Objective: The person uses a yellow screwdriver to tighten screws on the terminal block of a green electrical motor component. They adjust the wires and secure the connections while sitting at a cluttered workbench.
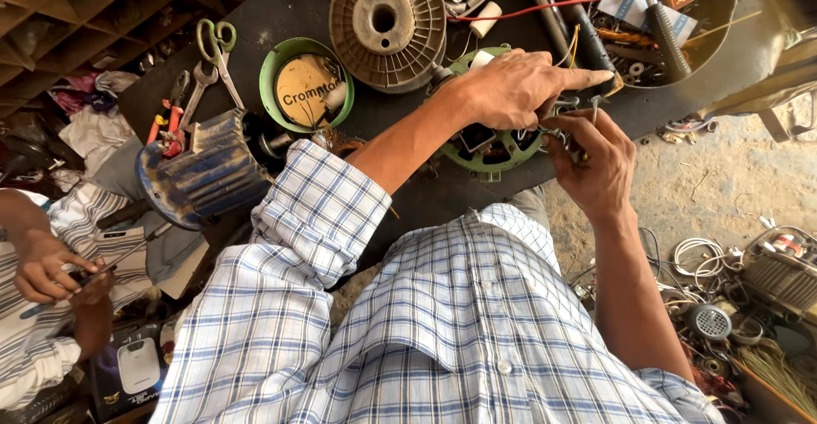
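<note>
A round green motor part with wires lies on the dark workbench. My left hand lies over its top and grips it, the index finger stretched out to the right. My right hand is just to its right, with the fingers pinched on thin wires at the part's edge. The two hands touch over the part, and what lies beneath my left palm is hidden. Both forearms come out of my blue checked shirt.
On the bench are a grey ribbed spool, a green cap with a tan disc, a blue motor housing, scissors, red pliers and a bowl of tools. Another person's hands work at left. Wire coils lie on the ground.
</note>
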